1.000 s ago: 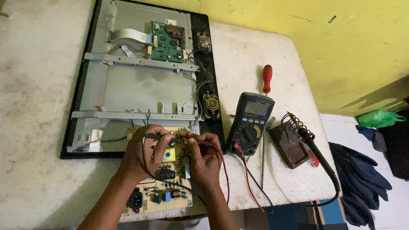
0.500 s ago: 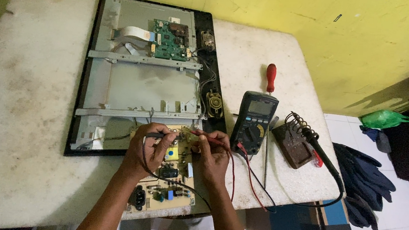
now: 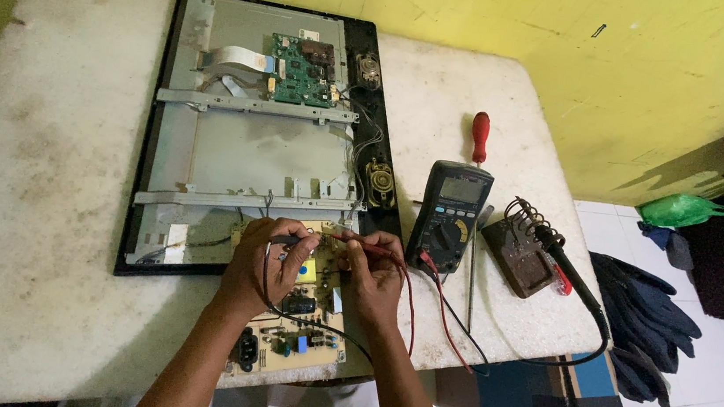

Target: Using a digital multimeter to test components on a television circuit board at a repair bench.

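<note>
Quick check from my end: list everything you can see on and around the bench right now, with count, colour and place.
table: 1, stained white, fills the view
opened flat-screen panel: 1, black frame with grey metal back, table centre
main board: 1, green, top of panel
speakers: 2, dark, panel's right edge
power board: 1, tan, table's front edge under the hands
multimeter: 1, dark grey, right of panel
screwdriver: 1, red handle, behind multimeter
soldering iron on stand: 1, black and red, right of multimeter
gloves: dark blue, count unclear, on floor at right
bag: 1, green, by wall
left hand: holds black probe
right hand: holds red probe
</note>
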